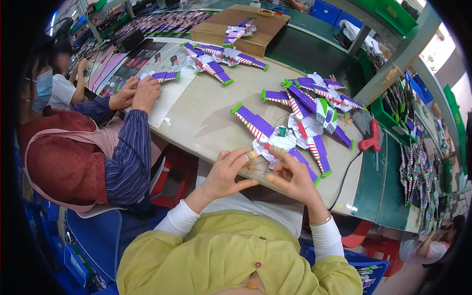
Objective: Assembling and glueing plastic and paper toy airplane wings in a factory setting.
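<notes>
My left hand (231,172) and my right hand (290,174) meet at the table's near edge, both pinching the white middle part of a toy winged piece (275,142). That piece has purple wings with red-and-white stripes and green tips. Its left wing (250,123) stretches away up-left over the cream tabletop (206,118). Tape wraps several of my fingertips. Just beyond my hands lies a heap of the same winged toys (314,105).
A person in a striped sleeve (128,157) sits at my left, hands on a small wing piece (164,76). More winged toys (219,59) lie farther back, by a cardboard box (241,24). A red glue gun (371,137) rests right of the heap, its cord hanging over the edge.
</notes>
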`<act>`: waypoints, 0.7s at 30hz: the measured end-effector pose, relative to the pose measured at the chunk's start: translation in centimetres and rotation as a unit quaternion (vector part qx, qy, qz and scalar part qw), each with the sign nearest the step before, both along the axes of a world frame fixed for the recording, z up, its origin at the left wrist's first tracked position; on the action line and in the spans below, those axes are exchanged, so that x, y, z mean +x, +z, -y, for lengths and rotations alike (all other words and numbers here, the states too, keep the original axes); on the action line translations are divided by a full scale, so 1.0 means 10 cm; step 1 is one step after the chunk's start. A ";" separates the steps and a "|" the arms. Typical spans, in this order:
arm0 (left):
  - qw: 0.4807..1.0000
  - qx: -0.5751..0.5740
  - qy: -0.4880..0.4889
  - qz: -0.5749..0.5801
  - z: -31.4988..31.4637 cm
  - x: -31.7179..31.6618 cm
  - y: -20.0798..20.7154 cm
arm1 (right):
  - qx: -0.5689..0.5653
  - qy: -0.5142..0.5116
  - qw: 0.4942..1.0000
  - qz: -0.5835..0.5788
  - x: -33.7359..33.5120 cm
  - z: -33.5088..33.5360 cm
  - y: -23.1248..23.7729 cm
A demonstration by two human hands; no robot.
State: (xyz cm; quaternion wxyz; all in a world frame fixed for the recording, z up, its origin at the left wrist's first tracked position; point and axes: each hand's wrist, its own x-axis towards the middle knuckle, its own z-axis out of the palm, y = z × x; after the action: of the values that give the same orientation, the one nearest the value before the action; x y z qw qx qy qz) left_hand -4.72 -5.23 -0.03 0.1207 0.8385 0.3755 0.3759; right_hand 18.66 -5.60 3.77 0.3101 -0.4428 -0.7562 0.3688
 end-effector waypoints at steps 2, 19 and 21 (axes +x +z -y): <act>0.999 -0.032 -0.006 -0.005 -0.02 -0.01 -0.08 | -0.075 -0.087 0.987 -0.116 -0.01 -0.02 -0.19; 0.920 -0.320 -0.059 0.216 -0.16 0.39 -0.07 | 0.002 -0.119 0.991 -0.066 -0.05 0.04 -0.16; 0.932 -0.300 -0.052 0.196 -0.18 0.38 -0.12 | -0.001 -0.114 0.991 -0.074 -0.05 -0.01 -0.14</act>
State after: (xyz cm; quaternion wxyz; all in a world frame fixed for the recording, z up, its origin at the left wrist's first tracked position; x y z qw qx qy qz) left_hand -0.89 -3.48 -1.23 0.4568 0.6916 0.3956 0.3957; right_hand 18.18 -5.46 2.41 0.4048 -0.4977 -0.6756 0.3633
